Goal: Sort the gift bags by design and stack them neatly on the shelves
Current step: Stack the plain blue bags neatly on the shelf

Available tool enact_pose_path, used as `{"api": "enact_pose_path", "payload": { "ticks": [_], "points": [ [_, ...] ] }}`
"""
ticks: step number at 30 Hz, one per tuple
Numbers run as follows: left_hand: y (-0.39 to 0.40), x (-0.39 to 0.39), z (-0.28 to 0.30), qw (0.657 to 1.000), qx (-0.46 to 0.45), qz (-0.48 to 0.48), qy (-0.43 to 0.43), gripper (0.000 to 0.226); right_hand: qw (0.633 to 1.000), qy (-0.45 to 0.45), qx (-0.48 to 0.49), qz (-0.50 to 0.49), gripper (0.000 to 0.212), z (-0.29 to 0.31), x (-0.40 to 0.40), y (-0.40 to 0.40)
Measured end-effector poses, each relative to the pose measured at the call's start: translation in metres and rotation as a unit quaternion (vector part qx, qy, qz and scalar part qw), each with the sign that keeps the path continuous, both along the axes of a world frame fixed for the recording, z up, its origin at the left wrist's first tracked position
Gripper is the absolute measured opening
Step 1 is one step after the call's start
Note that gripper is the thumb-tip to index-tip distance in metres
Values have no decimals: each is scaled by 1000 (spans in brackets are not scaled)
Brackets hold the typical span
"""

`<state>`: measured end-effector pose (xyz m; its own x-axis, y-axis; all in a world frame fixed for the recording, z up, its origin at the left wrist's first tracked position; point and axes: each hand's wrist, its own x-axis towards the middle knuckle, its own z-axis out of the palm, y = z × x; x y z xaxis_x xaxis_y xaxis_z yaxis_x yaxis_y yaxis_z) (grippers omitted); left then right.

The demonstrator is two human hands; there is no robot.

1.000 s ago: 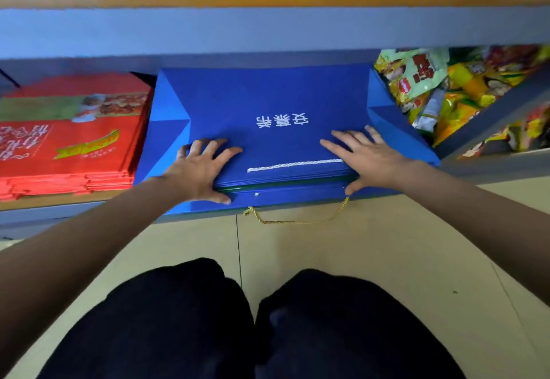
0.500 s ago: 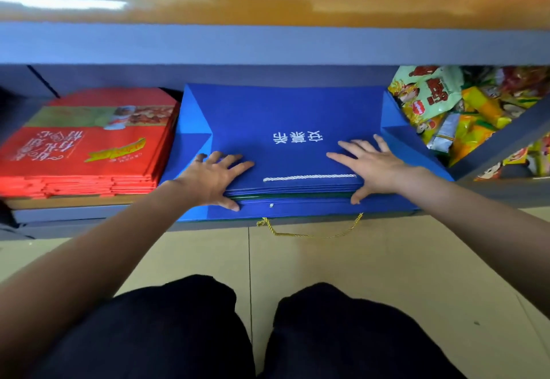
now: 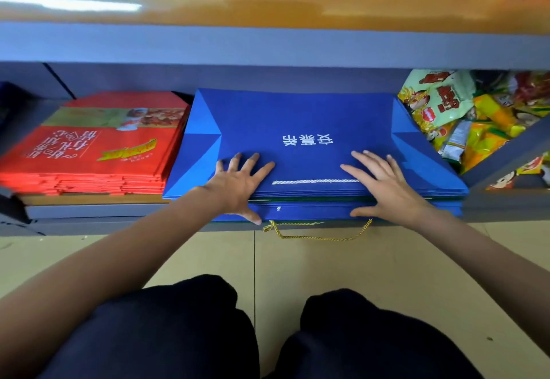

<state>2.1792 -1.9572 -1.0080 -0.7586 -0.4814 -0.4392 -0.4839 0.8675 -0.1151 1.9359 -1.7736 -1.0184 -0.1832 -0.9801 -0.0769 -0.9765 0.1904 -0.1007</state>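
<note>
A stack of flat blue gift bags with white characters lies on the bottom shelf, centre. My left hand rests flat on the stack's near left edge, fingers spread, thumb down the front. My right hand lies flat on the near right edge in the same way. A white cord handle shows between my hands. A gold cord handle hangs from the stack's front over the floor. To the left sits a stack of red gift bags.
Snack packets fill the slanted bin to the right of the blue stack. The shelf above overhangs close over the bags. Beige tiled floor lies in front, with my dark-trousered knees at the bottom.
The view has tilted up a little, so the upper shelf shows more. Both hands stay flat on the blue stack's near edge, in much the same place.
</note>
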Motion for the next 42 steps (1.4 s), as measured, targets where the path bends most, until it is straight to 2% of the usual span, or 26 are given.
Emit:
{"api": "enact_pose_path", "payload": {
  "ticks": [5, 9, 11, 14, 20, 23, 26, 31, 33, 36, 39, 42],
  "points": [
    [6, -2, -1, 1000, -2, -16, 12, 122, 986, 74, -146, 23, 85, -22, 24, 26],
    [-8, 2, 10, 993, 69, 7, 95, 93, 960, 56, -273, 6, 52, -24, 57, 21],
    [-11, 4, 12, 990, 77, 13, 119, 83, 952, 33, -303, -7, 38, -24, 80, 11],
    [-8, 5, 11, 991, 78, 13, 110, 78, 949, 15, -315, -28, 39, -35, 116, -5],
    [-6, 8, 5, 987, 90, 18, 130, 77, 953, 107, -281, -28, 42, -75, 163, -30],
    [-7, 8, 2, 987, 98, 17, 129, 79, 940, 121, -317, -42, 19, -79, 165, -35],
    [-8, 9, -1, 988, 94, 12, 123, 80, 934, 126, -332, -31, 14, -77, 154, -29],
    [-5, 7, -2, 992, 77, -4, 100, 82, 945, 144, -293, -8, 44, -71, 160, -32],
    [-5, 6, 0, 993, 72, -9, 95, 82, 944, 166, -285, -9, 46, -71, 163, -43],
    [-6, 7, 1, 994, 65, -17, 86, 83, 947, 186, -261, 8, 32, -66, 164, -51],
    [-5, 7, -1, 994, 61, -16, 90, 85, 949, 197, -234, 70, 22, -55, 154, -47],
    [-2, 6, -2, 995, 50, -15, 85, 90, 946, 191, -236, 118, 3, -39, 125, -34]
  ]
}}
